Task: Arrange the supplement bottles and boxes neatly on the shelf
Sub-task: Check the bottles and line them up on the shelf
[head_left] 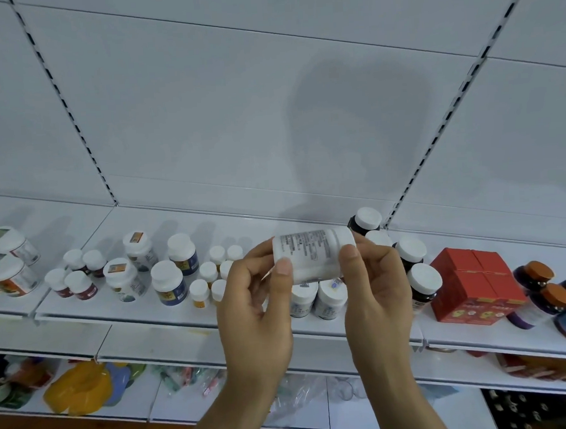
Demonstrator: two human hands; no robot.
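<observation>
Both hands hold a white supplement bottle (313,253) sideways in front of the white shelf (169,322), its printed label facing me. My left hand (256,301) grips its left end and my right hand (374,285) grips its right end, thumbs on the front. Just behind the held bottle stand two white bottles (317,299). To the right are dark bottles with white caps (421,281) and a block of red boxes (472,286). On the left, several white-capped bottles (167,281) of mixed sizes stand in loose groups.
Purple and blue jars with orange caps (541,294) sit at the far right of the shelf. Large white tubs (10,268) stand at the far left. A lower shelf holds yellow and green packets (81,387) and clear bags. The white back panel rises behind.
</observation>
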